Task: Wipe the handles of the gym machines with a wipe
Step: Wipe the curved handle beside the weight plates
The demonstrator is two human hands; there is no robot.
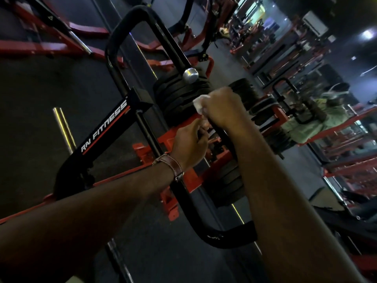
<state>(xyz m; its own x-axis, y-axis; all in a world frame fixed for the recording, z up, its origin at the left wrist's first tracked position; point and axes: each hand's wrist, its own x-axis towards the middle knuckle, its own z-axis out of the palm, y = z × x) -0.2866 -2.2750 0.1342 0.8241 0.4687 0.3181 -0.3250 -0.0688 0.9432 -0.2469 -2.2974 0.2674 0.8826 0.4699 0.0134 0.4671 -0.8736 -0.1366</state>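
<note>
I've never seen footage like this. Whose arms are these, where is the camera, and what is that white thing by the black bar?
There is no robot here. The single picture comes from a wide-angle camera worn on a person's head, looking forward and down, so the two arms reaching in from the bottom are that person's own. The view is tilted, which is why the gym looks slanted.

The right hand is curled round a black handle of a weight machine and holds a white wipe against it. The left hand, with a brown strap on its wrist, reaches in just below, its fingertips at the wipe's lower edge; whether it pinches the wipe is hard to tell.

Behind the hands sit stacked black weight plates on a red and black frame marked "RN FITNESS". More machines stand in the dim background.
</note>
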